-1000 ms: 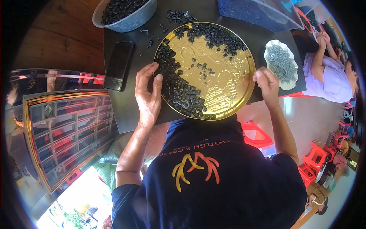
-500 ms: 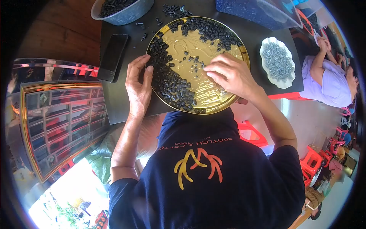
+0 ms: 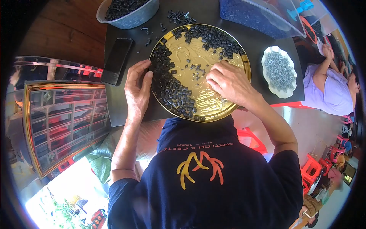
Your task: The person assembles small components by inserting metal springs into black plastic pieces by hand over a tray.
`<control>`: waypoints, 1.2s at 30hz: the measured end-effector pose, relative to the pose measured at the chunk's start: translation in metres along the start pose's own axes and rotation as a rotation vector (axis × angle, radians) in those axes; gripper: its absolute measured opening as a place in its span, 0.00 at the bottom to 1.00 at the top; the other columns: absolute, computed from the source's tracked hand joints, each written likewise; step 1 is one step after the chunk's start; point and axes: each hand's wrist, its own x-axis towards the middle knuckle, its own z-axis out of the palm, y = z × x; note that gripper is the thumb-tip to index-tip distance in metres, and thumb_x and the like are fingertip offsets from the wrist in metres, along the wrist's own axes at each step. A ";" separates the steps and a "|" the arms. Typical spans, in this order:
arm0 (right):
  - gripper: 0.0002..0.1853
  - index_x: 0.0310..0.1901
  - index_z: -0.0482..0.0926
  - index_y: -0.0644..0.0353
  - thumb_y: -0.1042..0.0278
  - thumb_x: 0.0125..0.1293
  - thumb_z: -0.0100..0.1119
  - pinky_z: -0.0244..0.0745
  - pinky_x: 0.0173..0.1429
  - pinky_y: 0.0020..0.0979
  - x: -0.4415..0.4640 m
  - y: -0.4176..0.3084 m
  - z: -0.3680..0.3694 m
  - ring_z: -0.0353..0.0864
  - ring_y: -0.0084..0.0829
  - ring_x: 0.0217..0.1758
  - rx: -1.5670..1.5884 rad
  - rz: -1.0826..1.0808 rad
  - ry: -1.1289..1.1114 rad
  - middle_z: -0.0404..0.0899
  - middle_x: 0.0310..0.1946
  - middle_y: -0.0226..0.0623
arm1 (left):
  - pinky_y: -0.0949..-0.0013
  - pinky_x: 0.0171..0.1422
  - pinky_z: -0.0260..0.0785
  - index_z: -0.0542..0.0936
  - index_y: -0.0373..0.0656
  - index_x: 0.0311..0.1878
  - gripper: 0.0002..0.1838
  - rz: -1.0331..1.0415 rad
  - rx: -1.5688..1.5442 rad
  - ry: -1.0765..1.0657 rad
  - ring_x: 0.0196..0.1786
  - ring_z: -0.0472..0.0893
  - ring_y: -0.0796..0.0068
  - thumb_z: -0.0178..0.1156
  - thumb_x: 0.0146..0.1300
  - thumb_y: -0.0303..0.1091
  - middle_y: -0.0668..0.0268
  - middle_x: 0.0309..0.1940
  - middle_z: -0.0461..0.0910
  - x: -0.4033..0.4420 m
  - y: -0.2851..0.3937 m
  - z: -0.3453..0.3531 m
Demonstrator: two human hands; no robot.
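Note:
A round gold tray (image 3: 190, 49) holds many small black plastic pieces (image 3: 173, 93) along its left side and top rim. A few small dark and silvery bits (image 3: 197, 71) lie near its middle. At the tray's left rim is my left hand (image 3: 138, 89), thumb and fingers apart, nothing seen between them. My right hand (image 3: 233, 84) is over the right half of the tray with its fingers curled together beside the loose bits. Its fingertips are partly hidden, so whatever they pinch does not show.
A white scalloped dish (image 3: 291, 89) of small metal screws (image 3: 279, 68) stands right of the tray. At the back are a tub (image 3: 133, 21) of black pieces and a blue-tinted bin (image 3: 251, 19). A black phone (image 3: 117, 61) lies left. Another person (image 3: 328, 89) sits at right.
The tray and table sit slightly lower in view. My right hand's fingers have curled in more tightly. My left hand stays at the rim.

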 end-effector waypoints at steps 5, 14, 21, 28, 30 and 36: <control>0.05 0.28 0.78 0.60 0.71 0.57 0.65 0.77 0.38 0.35 0.001 0.001 0.003 0.79 0.32 0.34 0.010 -0.044 0.028 0.75 0.28 0.34 | 0.68 0.58 0.73 0.82 0.39 0.50 0.12 0.161 0.311 -0.035 0.55 0.80 0.63 0.60 0.63 0.21 0.57 0.51 0.80 0.019 0.017 0.001; 0.06 0.33 0.80 0.59 0.76 0.53 0.66 0.78 0.40 0.35 0.005 0.002 0.003 0.79 0.35 0.36 0.075 -0.046 -0.057 0.76 0.32 0.34 | 0.60 0.51 0.74 0.82 0.39 0.46 0.11 0.360 0.338 -0.345 0.46 0.81 0.56 0.61 0.59 0.27 0.57 0.42 0.81 0.087 0.010 0.052; 0.09 0.34 0.81 0.60 0.79 0.50 0.66 0.78 0.39 0.35 -0.007 0.007 0.008 0.79 0.36 0.36 0.148 -0.022 0.012 0.75 0.32 0.34 | 0.60 0.48 0.74 0.82 0.40 0.40 0.07 0.528 0.535 -0.389 0.44 0.80 0.57 0.63 0.58 0.26 0.59 0.37 0.80 0.100 0.003 0.074; 0.07 0.32 0.79 0.59 0.78 0.51 0.65 0.76 0.39 0.35 -0.007 0.007 0.006 0.78 0.35 0.37 0.102 -0.063 0.028 0.75 0.33 0.33 | 0.60 0.46 0.73 0.81 0.39 0.38 0.05 0.457 0.496 -0.468 0.41 0.80 0.56 0.62 0.59 0.27 0.60 0.34 0.78 0.094 0.004 0.069; 0.07 0.32 0.79 0.58 0.79 0.51 0.65 0.76 0.39 0.35 -0.007 0.007 0.006 0.78 0.35 0.38 0.105 -0.064 0.012 0.75 0.33 0.33 | 0.61 0.46 0.74 0.81 0.39 0.40 0.06 0.401 0.475 -0.497 0.41 0.81 0.57 0.62 0.60 0.27 0.59 0.34 0.79 0.097 0.002 0.066; 0.08 0.33 0.79 0.59 0.79 0.51 0.64 0.76 0.38 0.36 -0.006 0.009 0.008 0.77 0.35 0.36 0.131 -0.075 0.021 0.74 0.31 0.34 | 0.64 0.47 0.75 0.81 0.39 0.47 0.10 0.094 0.318 -0.555 0.42 0.84 0.62 0.62 0.62 0.27 0.57 0.38 0.83 0.106 0.016 0.052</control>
